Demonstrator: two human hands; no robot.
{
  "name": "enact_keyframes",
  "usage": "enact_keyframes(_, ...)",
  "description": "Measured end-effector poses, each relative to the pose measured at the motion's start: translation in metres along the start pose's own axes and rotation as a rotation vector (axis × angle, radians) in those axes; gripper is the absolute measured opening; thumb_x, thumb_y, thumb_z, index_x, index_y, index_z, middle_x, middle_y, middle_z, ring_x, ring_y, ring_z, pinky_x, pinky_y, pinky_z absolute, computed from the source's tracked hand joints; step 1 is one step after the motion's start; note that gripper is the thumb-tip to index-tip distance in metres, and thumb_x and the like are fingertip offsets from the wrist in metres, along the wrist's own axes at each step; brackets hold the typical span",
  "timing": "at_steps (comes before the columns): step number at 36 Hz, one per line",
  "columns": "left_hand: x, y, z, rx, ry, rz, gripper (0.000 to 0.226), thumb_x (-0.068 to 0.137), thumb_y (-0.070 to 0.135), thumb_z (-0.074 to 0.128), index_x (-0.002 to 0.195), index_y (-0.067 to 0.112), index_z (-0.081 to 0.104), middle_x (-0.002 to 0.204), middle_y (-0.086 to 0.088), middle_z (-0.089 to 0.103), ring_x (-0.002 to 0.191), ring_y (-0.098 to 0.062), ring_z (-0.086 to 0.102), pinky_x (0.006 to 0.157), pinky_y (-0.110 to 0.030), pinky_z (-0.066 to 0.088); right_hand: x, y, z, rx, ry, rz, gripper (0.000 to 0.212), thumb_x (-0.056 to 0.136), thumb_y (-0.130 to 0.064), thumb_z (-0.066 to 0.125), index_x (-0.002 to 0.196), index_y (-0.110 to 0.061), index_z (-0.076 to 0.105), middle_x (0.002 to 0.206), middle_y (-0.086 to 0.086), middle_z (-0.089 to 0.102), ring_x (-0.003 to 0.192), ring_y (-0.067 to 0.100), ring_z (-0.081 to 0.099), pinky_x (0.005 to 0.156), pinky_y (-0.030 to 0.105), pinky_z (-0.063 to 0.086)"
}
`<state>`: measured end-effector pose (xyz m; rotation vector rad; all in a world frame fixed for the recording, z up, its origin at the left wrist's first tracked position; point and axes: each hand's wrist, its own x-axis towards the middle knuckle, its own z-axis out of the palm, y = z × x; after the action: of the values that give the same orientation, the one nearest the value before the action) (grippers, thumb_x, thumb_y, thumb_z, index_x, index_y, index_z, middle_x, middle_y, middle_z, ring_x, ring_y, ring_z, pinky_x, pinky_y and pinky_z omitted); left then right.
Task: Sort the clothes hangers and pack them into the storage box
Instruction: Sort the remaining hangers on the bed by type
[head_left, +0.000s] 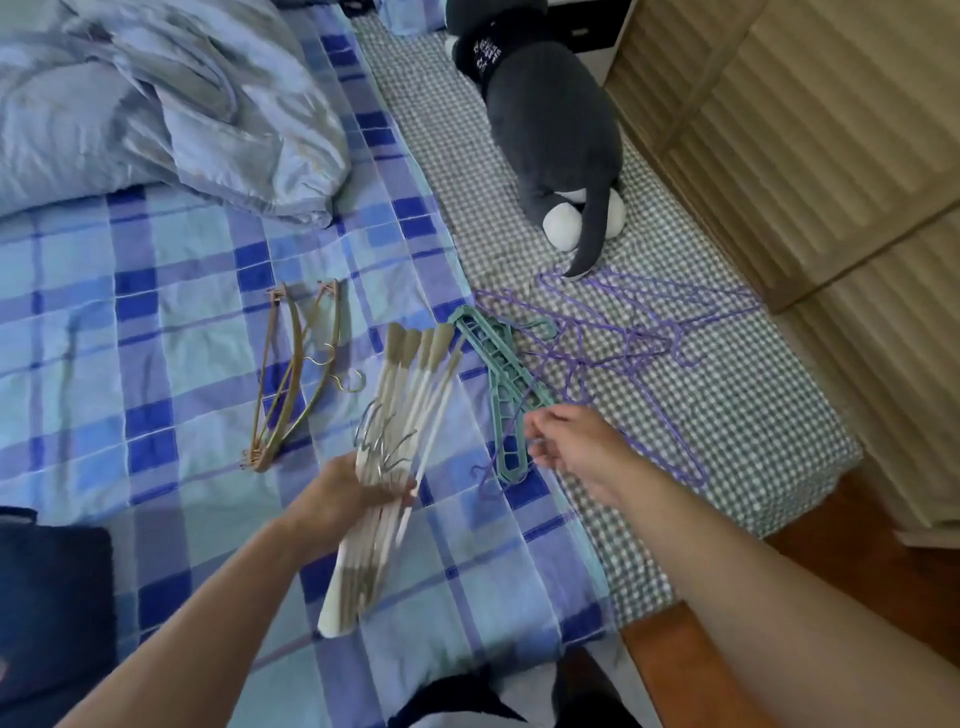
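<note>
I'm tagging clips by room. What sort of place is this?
Most likely a bedroom: a bed with a plaid sheet, a crumpled duvet and a plush toy, with hangers being sorted on it.

Open plaid bed (171, 332) sheet lies left of the brown hangers (291, 374). Right of them, a teal hanger (498, 374) and tangled purple hangers (623, 338) crowd the checked area, with a plush toy (556, 130) beyond and a crumpled quilt (156, 98) above left.

Left hand (343, 493) grips a bundle of white hangers (400, 410) above the plaid sheet (156, 322). Right hand (566, 441) hovers at the green hanger (498, 364), fingers loosely curled. Purple hangers (639, 332) lie beside it; tan hangers (296, 374) lie apart.
</note>
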<state>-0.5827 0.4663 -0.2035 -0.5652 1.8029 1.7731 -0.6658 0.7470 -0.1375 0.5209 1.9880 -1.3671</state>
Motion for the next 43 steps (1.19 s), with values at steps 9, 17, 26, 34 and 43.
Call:
enact_keyframes(9, -0.06, 0.031, -0.003, 0.123, -0.341, 0.056, 0.042, 0.074, 0.027, 0.085, 0.095, -0.007, 0.072, 0.091, -0.021, 0.075, 0.087, -0.034, 0.071, 0.083, -0.04, 0.057, 0.023, -0.045, 0.01, 0.314, 0.157, 0.086, 0.03, 0.102, -0.023, 0.057, 0.113, 0.003, 0.065, 0.072, 0.008, 0.061, 0.053, 0.013, 0.051, 0.046, 0.023, 0.042)
enact_keyframes(17, -0.082, 0.028, -0.008, 0.478, -0.27, 0.092, 0.019, 0.079, 0.006, 0.082, 0.091, 0.019, 0.076, 0.088, 0.009, 0.078, 0.08, 0.001, 0.069, 0.079, -0.016, 0.05, 0.006, -0.029, 0.01, 0.377, 0.026, 0.156, 0.009, 0.095, -0.013, 0.063, 0.094, -0.006, 0.068, 0.068, 0.005, 0.064, 0.057, 0.012, 0.052, 0.056, 0.025, 0.046)
enact_keyframes(26, -0.098, 0.025, -0.018, 0.271, -0.365, 0.138, 0.008, 0.09, 0.006, 0.072, 0.093, -0.002, 0.073, 0.092, -0.017, 0.074, 0.089, -0.022, 0.068, 0.089, -0.037, 0.054, -0.003, -0.016, 0.006, 0.451, -0.072, 0.16, 0.02, 0.104, -0.004, 0.046, 0.116, -0.006, 0.062, 0.084, 0.008, 0.064, 0.071, 0.016, 0.056, 0.07, 0.03, 0.048)
enact_keyframes(34, -0.095, 0.017, -0.018, 0.21, -0.329, 0.054, 0.009, 0.088, 0.006, 0.076, 0.091, -0.002, 0.075, 0.093, -0.019, 0.075, 0.087, -0.021, 0.069, 0.084, -0.032, 0.056, -0.002, -0.008, 0.019, 0.492, -0.033, 0.119, 0.017, 0.105, -0.009, 0.046, 0.11, -0.013, 0.062, 0.079, 0.004, 0.058, 0.069, 0.015, 0.053, 0.066, 0.029, 0.046)
enact_keyframes(43, -0.046, 0.008, -0.007, 0.323, 0.279, -0.058, 0.024, 0.081, -0.011, 0.066, 0.078, 0.012, 0.07, 0.062, 0.003, 0.071, 0.061, -0.006, 0.068, 0.059, -0.018, 0.053, 0.004, 0.031, 0.014, 0.238, 0.045, 0.212, 0.019, 0.104, -0.014, 0.052, 0.12, -0.008, 0.056, 0.084, 0.007, 0.058, 0.067, 0.016, 0.055, 0.059, 0.027, 0.046)
